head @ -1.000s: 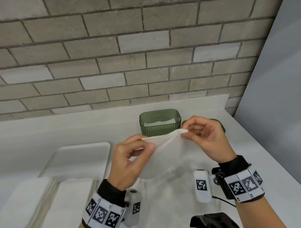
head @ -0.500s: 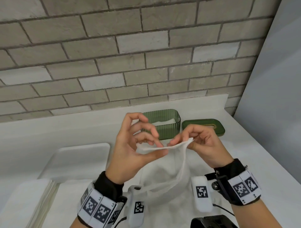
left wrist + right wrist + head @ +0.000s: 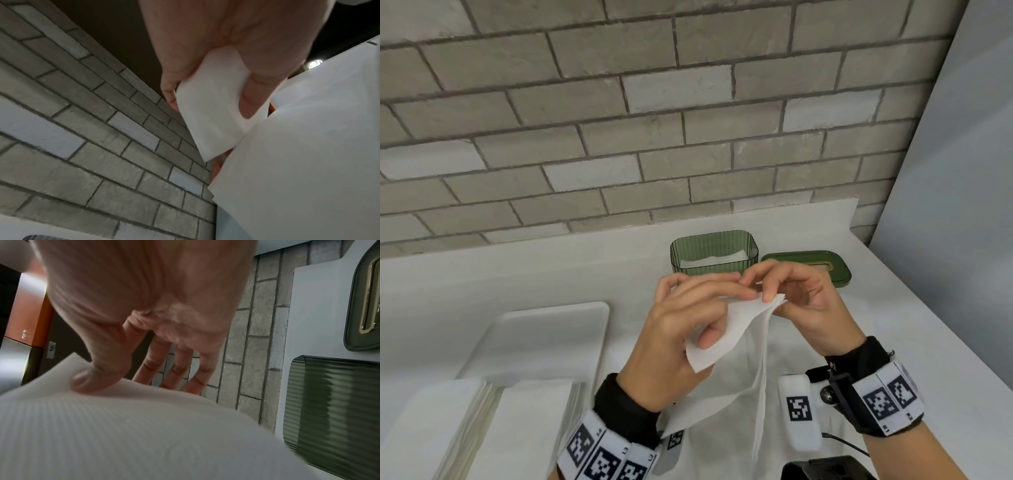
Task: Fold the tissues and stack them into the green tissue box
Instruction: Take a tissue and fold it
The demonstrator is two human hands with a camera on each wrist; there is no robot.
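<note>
A white tissue [image 3: 736,329] hangs in the air between both hands, above the counter. My left hand [image 3: 688,329] pinches one corner of it, thumb on the sheet, as the left wrist view shows on the tissue [image 3: 213,113]. My right hand [image 3: 791,294] pinches the meeting corners at the top right; its thumb presses the tissue [image 3: 123,426] in the right wrist view. The green ribbed tissue box [image 3: 714,255] stands open behind the hands with white tissue lying inside. The box [image 3: 333,410] also shows at the right wrist view's right edge.
The green lid [image 3: 808,265] with a slot lies right of the box. A white tray [image 3: 544,335] sits at left. Two stacks of flat tissues [image 3: 482,421] lie at the near left. A brick wall [image 3: 654,137] backs the counter; a grey panel closes the right.
The hands have come together: the left hand brought its corner over to the right hand's corner, so the tissue now hangs doubled between them.
</note>
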